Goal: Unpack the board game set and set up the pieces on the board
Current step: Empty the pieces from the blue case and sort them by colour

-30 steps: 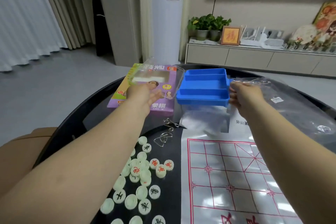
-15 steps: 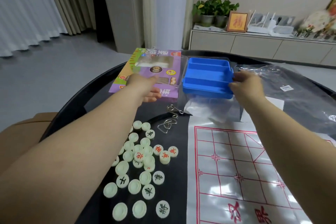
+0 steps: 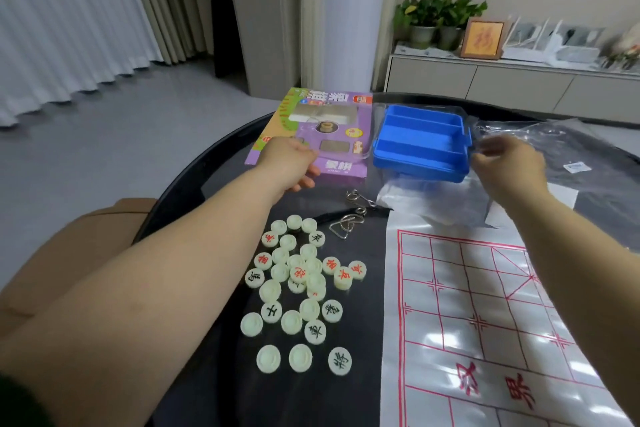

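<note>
Head view: blue tray [image 3: 420,146] is sitting on the dark surface [image 3: 194,184]. Left hand [image 3: 291,163] is hanging left of it over the purple box [image 3: 343,170], fingers loose, grasping nothing. Right hand [image 3: 509,166] is hovering just right of it, released. Pieces [image 3: 301,284] and board [image 3: 485,305] are lying nearer the camera than it.

One printed board [image 3: 485,305] is laid out. Left of the board lie about thirty round pale pieces [image 3: 301,288]. They are heaped, so the exact count is unsure. At least six show red characters and at least six show black. Beyond the board are one blue tray [image 3: 420,146], one purple box [image 3: 343,170] and two wire puzzles [image 3: 347,225].
</note>
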Demonstrator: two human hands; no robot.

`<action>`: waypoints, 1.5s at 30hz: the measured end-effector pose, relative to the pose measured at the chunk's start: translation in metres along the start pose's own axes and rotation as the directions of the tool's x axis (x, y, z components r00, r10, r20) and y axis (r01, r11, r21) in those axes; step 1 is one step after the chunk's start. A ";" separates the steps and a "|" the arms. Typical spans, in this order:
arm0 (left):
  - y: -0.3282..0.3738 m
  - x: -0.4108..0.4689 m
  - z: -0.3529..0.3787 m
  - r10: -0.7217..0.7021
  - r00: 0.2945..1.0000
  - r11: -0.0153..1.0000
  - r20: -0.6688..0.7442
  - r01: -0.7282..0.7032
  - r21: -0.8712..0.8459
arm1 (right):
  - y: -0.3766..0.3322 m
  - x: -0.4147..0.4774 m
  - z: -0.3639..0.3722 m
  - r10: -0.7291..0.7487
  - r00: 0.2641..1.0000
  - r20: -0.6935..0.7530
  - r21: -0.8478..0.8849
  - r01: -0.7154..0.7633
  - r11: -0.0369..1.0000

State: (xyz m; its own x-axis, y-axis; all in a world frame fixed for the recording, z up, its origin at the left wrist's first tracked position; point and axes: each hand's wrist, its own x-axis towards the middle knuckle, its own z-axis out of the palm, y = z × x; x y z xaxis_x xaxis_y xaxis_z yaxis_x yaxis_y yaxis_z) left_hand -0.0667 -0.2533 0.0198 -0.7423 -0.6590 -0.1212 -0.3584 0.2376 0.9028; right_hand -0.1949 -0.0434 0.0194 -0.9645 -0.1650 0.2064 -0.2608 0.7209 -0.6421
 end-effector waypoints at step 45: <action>-0.110 -0.161 -0.058 0.548 0.835 0.551 0.050 -0.405 0.729 | -0.071 -0.208 0.057 -0.625 0.708 0.328 0.139 0.619 0.773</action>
State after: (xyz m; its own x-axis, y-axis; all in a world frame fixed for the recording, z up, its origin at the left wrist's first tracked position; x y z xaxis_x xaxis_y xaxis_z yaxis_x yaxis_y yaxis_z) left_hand 0.1252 -0.2151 -0.0357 -0.8442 -0.3845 0.3734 -0.3096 0.9185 0.2458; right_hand 0.0215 -0.0984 -0.0205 -0.5338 -0.7885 0.3056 -0.8043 0.3618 -0.4713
